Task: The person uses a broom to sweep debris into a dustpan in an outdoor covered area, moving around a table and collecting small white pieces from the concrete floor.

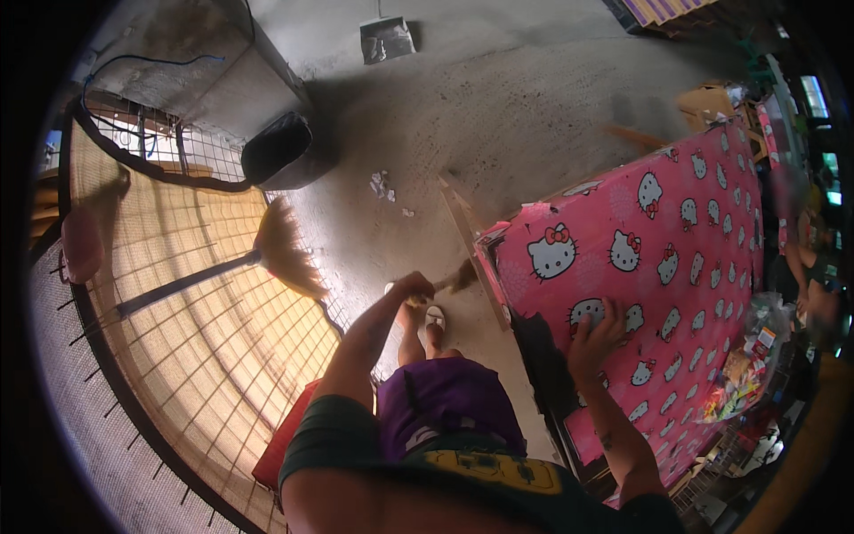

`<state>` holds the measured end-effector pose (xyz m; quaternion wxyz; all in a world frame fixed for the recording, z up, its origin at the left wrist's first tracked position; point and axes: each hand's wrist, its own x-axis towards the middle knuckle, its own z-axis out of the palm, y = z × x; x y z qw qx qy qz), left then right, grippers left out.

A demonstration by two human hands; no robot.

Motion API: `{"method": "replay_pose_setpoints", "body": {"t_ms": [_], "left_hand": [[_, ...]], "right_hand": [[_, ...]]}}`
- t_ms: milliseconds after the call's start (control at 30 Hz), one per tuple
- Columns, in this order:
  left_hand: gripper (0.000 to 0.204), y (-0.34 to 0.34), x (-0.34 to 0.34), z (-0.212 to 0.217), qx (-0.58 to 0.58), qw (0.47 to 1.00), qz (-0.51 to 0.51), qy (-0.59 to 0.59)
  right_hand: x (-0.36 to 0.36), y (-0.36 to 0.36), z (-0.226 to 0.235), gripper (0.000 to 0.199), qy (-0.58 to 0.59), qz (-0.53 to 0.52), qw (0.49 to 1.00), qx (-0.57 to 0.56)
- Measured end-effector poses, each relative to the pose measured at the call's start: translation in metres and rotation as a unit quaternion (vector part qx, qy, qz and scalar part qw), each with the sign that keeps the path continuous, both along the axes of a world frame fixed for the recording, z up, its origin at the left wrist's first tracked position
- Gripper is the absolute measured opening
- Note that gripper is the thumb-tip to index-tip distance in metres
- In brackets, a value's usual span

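My left hand [414, 287] is closed above my feet, around what looks like the handle of a small hand broom. Brown bristles of this hand broom [463, 277] show beside the near edge of the table; my fingers hide much of the handle. On the right, the table [551, 289] has a pink cover with printed white cat faces. My right hand [598, 340] rests on that cover, fingers apart, holding nothing. Dark torn material [544, 360] hangs at the table's edge below the hand.
A soft broom [285, 251] hangs on the wire-mesh wall [196, 294] at left. White scraps [382, 185] lie on the concrete floor [400, 116]. Farther off are a black bin [277, 149] and a dustpan [387, 40]. Plastic-wrapped packets [743, 378] sit beyond the table.
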<state>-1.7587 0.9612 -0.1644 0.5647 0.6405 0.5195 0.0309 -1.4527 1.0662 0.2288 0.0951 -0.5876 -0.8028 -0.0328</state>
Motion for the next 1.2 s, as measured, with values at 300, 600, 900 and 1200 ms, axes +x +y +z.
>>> {"method": "replay_pose_setpoints", "body": {"t_ms": [300, 600, 900, 1200], "left_hand": [[0.013, 0.106, -0.099, 0.059, -0.067, 0.976, 0.181, -0.098], [0.043, 0.0, 0.01, 0.162, -0.133, 0.822, 0.545, -0.103], [0.04, -0.081, 0.029, 0.117, -0.265, 0.926, 0.267, -0.007], [0.021, 0.043, -0.135, 0.133, -0.105, 0.953, 0.239, 0.155]], "right_hand": [[0.014, 0.001, 0.003, 0.043, -0.019, -0.009, 1.0, 0.021], [0.016, 0.002, 0.006, 0.045, -0.003, -0.012, 1.0, 0.007], [0.005, 0.0, 0.009, 0.045, 0.002, 0.006, 1.0, 0.004], [-0.004, 0.001, 0.008, 0.043, 0.004, 0.021, 1.0, 0.022]]}}
